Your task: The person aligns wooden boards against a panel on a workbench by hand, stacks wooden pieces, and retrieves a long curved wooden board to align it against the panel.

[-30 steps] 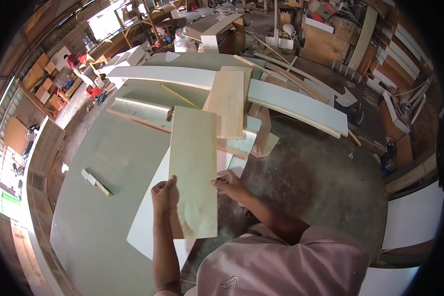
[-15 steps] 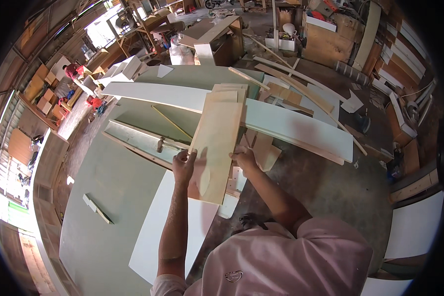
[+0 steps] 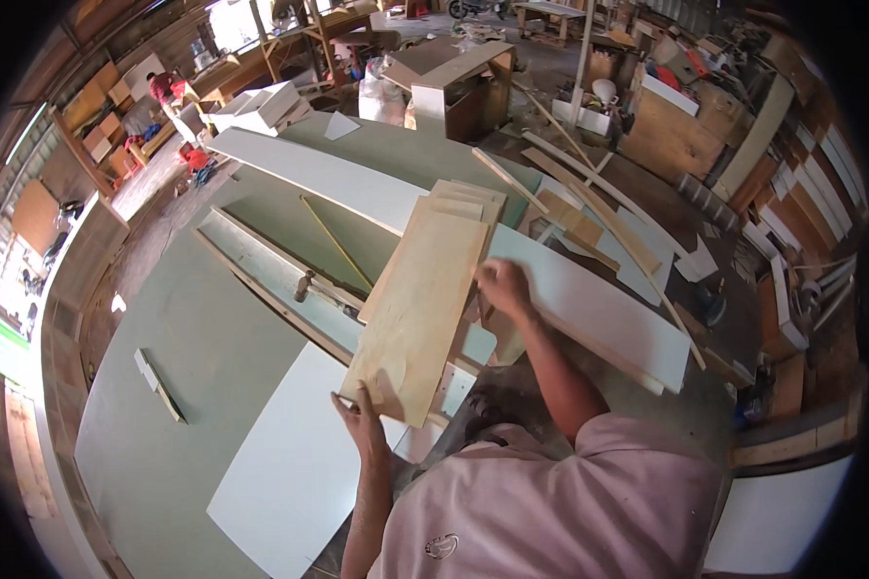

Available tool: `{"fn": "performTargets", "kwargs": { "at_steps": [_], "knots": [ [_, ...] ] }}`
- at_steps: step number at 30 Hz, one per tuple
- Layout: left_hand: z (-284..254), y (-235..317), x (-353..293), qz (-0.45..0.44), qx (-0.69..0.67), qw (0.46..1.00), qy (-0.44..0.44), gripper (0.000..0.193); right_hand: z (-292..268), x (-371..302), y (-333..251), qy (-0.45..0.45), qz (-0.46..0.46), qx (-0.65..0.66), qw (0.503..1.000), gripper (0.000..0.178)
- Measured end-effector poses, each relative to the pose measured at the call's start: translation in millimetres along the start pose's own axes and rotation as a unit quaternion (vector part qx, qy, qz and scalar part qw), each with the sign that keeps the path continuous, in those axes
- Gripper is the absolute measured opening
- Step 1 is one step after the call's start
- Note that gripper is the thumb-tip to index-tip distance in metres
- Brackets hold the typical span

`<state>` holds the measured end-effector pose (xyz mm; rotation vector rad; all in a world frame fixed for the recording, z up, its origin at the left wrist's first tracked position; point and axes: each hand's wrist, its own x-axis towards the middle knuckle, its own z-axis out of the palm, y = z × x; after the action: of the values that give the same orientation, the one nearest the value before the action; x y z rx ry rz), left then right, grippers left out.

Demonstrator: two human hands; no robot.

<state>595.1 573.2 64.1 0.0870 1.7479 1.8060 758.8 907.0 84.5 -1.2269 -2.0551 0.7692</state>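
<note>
A stack of pale plywood boards (image 3: 420, 289) lies slanted before me, its boards slightly offset at the far end. At the near left corner, my left hand (image 3: 365, 425) touches the top board, thumb and forefinger spread apart. My right hand (image 3: 505, 288) is curled against the stack's right edge, toward its far half, and its fingertips are partly hidden. Beneath the stack run a long white panel (image 3: 323, 179) on the left and another white panel (image 3: 603, 304) on the right. A large white sheet (image 3: 280, 463) lies to the near left.
A hammer (image 3: 304, 286) rests in a long wooden frame (image 3: 261, 280) on the green tabletop (image 3: 154, 318). A yellow strip (image 3: 336, 241) lies behind it. Small joined wood pieces (image 3: 159, 386) sit at left. Offcuts and battens (image 3: 599, 212) lie far right. A person (image 3: 161, 87) is in the left background.
My left hand has shifted from the stack's left edge to its near left corner, and its fingers have spread. My right hand has moved farther up the right edge. The view has shifted.
</note>
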Motion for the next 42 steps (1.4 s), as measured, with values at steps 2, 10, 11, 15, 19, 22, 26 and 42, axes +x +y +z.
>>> {"fn": "performTargets", "kwargs": {
  "at_steps": [2, 10, 11, 15, 19, 22, 26, 42],
  "knots": [
    [26.9, -5.8, 0.7, 0.015, -0.106, 0.986, 0.125, 0.088, -8.9, 59.0, 20.0, 0.028, -0.004, 0.034, 0.999, 0.042],
    [88.5, 2.2, 52.5, 0.021, -0.241, 0.969, 0.052, 0.064, 4.3, 197.0, 93.5, -0.088, -0.113, 0.014, 0.990, 0.061],
    [96.7, 1.5, 57.6, 0.016, -0.207, 0.976, 0.067, 0.065, 6.7, 204.9, 96.0, -0.059, -0.126, 0.020, 0.990, 0.055],
    [124.6, 4.4, 82.6, 0.014, -0.168, 0.983, 0.077, 0.067, -12.0, 254.2, 114.3, -0.171, -0.064, 0.072, 0.981, 0.045],
    [140.8, 2.1, 105.6, 0.016, -0.176, 0.984, 0.002, 0.068, 6.8, 316.0, 138.6, -0.068, -0.061, 0.048, 0.995, 0.057],
    [141.0, -4.3, 110.4, -0.001, -0.165, 0.983, 0.080, 0.076, 42.6, 360.2, 154.2, -0.018, -0.080, -0.078, 0.994, 0.080],
    [140.4, -13.0, 94.7, -0.057, -0.193, 0.979, 0.032, 0.081, 65.2, 398.5, 153.3, -0.414, 0.035, -0.125, 0.901, 0.094],
    [144.4, -34.1, 107.6, 0.189, 0.357, 0.913, 0.048, 0.055, -12.0, 328.7, 157.1, -0.457, 0.149, 0.036, 0.876, 0.097]
  ]
}}
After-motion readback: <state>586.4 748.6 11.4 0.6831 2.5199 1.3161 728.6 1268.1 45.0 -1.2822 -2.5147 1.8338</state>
